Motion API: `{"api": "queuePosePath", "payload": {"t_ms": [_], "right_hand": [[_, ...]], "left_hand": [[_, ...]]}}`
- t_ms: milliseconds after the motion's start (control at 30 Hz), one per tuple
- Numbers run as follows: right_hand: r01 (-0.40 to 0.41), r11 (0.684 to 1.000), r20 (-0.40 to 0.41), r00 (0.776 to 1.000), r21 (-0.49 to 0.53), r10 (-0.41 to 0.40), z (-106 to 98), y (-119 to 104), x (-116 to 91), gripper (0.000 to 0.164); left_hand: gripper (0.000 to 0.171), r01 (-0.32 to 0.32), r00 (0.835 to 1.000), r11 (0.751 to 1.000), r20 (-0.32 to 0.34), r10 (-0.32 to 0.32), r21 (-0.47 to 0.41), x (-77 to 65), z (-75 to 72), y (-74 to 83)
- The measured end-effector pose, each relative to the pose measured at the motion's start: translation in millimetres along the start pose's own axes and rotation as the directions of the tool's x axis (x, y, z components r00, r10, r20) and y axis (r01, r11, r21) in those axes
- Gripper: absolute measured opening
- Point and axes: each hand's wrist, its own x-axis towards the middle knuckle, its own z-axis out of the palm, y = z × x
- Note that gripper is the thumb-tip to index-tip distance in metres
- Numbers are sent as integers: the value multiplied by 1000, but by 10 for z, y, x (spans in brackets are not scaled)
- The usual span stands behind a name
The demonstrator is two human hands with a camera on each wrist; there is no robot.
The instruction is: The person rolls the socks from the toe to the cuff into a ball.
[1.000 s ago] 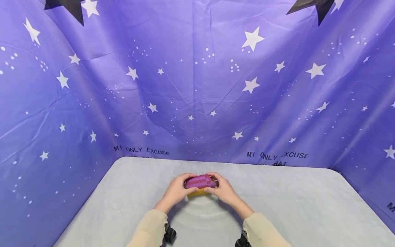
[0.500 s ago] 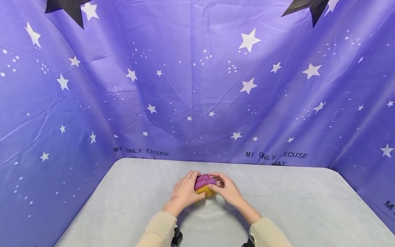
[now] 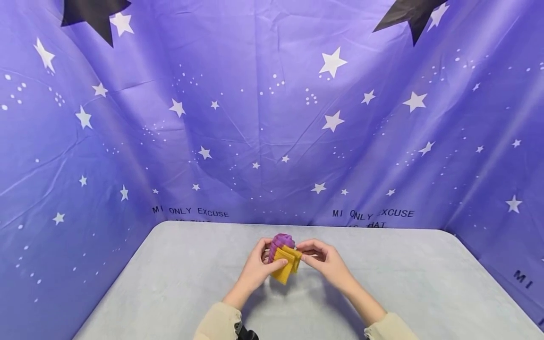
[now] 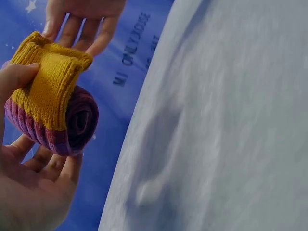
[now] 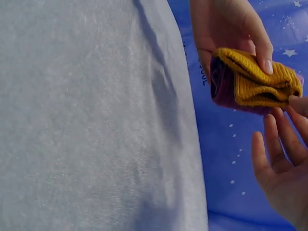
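Note:
A rolled pair of knitted socks (image 3: 282, 241), purple striped with yellow ribbed cuffs (image 4: 50, 77), is held up over the table. My left hand (image 3: 255, 267) grips the roll, its thumb lying across the yellow cuff and its fingers around the purple side. At the cuff's other edge, my right hand (image 3: 329, 264) pinches the knit between thumb and fingertips. The right wrist view shows the cuff opening (image 5: 262, 91) parted into folds. The spiral end of the purple roll (image 4: 83, 120) faces the left wrist camera.
A pale grey cloth (image 3: 178, 293) covers the table beneath the hands. Behind and along the sides hangs a purple-blue curtain (image 3: 238, 118) printed with stars and lettering.
The sock roll has been turned and tipped up, so the yellow cuffs now face me. My right hand has shifted from the purple side to the cuff edge.

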Motion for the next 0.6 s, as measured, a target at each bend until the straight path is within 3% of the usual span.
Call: {"api": "queuePosePath", "payload": {"t_ms": [267, 500, 600], "right_hand": [[-21, 998, -89, 996, -54, 16, -22, -163, -67, 14], [-53, 998, -215, 975, 30, 58, 8, -315, -120, 15], [-60, 997, -250, 966, 51, 71, -36, -380, -118, 16]], "left_hand": [[53, 3, 1000, 997, 19, -1, -79, -80, 138, 78], [47, -74, 997, 992, -17, 73, -105, -197, 176, 208], [47, -106, 994, 986, 25, 110, -130, -254, 145, 281]]}}
